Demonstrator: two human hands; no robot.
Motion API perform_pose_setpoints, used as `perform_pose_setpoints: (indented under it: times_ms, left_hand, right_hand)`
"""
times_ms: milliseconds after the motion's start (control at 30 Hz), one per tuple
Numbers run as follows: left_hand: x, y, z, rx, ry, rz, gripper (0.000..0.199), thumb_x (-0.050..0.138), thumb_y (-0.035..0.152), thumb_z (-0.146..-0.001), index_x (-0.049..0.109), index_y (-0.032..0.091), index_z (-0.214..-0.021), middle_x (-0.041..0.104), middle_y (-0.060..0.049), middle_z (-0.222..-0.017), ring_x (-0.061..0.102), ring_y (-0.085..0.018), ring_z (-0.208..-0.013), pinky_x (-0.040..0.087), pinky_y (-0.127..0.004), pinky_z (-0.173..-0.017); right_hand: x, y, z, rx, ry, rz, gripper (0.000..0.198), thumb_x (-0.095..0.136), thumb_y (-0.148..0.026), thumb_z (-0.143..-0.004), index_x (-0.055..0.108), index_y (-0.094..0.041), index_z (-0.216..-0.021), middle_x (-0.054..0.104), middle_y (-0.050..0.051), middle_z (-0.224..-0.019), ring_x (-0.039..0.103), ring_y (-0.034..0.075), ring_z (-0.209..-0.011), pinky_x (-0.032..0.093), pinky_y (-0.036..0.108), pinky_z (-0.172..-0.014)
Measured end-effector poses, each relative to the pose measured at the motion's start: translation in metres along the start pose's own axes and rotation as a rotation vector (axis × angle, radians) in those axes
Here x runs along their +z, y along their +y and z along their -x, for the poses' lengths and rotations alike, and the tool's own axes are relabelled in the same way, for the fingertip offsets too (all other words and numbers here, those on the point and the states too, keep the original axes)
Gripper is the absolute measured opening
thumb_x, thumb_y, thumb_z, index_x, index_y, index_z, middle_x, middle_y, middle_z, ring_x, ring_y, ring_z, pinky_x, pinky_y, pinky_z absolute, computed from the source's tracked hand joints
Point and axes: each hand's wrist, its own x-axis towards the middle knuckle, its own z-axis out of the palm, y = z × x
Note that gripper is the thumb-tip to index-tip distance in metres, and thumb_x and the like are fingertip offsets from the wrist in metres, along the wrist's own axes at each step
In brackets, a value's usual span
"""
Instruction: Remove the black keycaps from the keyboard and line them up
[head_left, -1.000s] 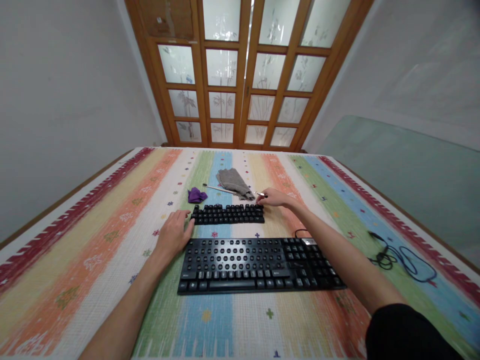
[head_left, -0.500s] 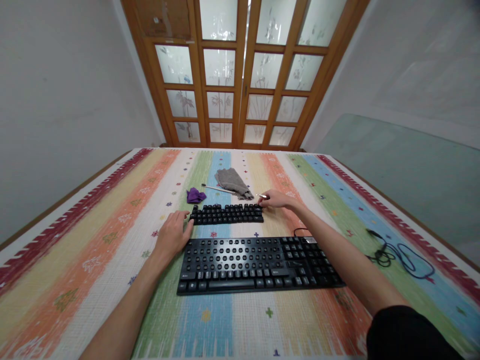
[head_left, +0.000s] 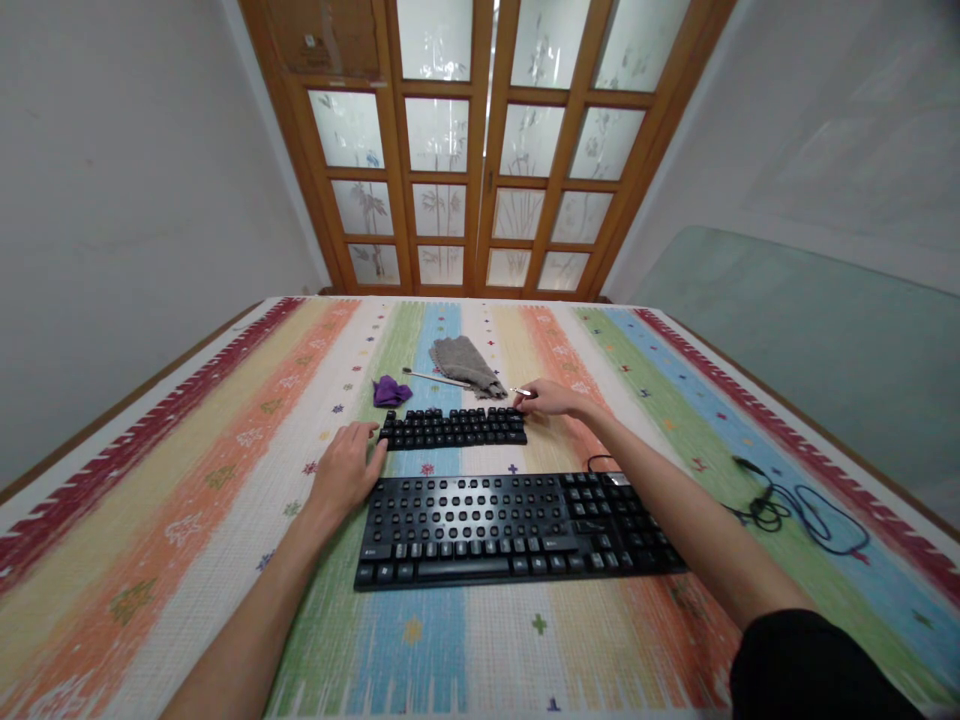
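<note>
Loose black keycaps (head_left: 454, 429) stand in close rows on the tablecloth. My left hand (head_left: 345, 470) lies at their left end, fingers extended, thumb and fingertips against the outer keycaps. At the right end, my right hand (head_left: 551, 397) is closed on a small tool with a shiny tip and dark handle (head_left: 523, 392); its fingertips touch the upper right keycaps. Nearer to me lies a black keyboard (head_left: 465, 568). Its upper left rows show bare key stems, while the bottom rows and right-hand block carry keycaps. My right forearm covers part of its right end.
Beyond the keycaps lie a crumpled purple cloth (head_left: 391, 391), a thin pale brush (head_left: 435, 377) and a folded grey cloth (head_left: 469, 365). A dark cable (head_left: 802, 515) is looped at the right. The striped tablecloth (head_left: 225, 440) reaches towards wood-framed glass doors (head_left: 480, 180).
Both hands stay almost in the same place. My right hand and the small tool have shifted very slightly left against the keycaps' right end.
</note>
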Motion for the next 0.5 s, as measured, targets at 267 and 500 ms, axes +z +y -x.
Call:
perform_pose_setpoints:
  times_ms: [267, 500]
  left_hand:
    - [0.0013, -0.0009, 0.0002, 0.011, -0.001, -0.016, 0.025, 0.04, 0.034, -0.093, 0.056, 0.018, -0.104, 0.065, -0.013, -0.1, 0.06, -0.029, -0.097, 0.05, -0.044, -0.089]
    - [-0.0001, -0.0003, 0.0004, 0.018, -0.004, -0.014, 0.027, 0.039, 0.035, -0.093, 0.056, 0.017, -0.104, 0.065, -0.013, -0.097, 0.06, -0.029, -0.095, 0.05, -0.044, -0.087]
  right_hand:
    - [0.0013, 0.0025, 0.0017, -0.02, 0.007, 0.016, 0.024, 0.054, -0.029, -0.074, 0.072, -0.013, -0.075, 0.069, 0.003, -0.067, 0.06, 0.015, -0.062, 0.042, 0.022, -0.06]
    - [0.0021, -0.0001, 0.0029, -0.01, 0.078, 0.019, 0.021, 0.055, -0.028, -0.075, 0.068, -0.013, -0.07, 0.067, 0.002, -0.063, 0.058, 0.015, -0.061, 0.039, 0.022, -0.059]
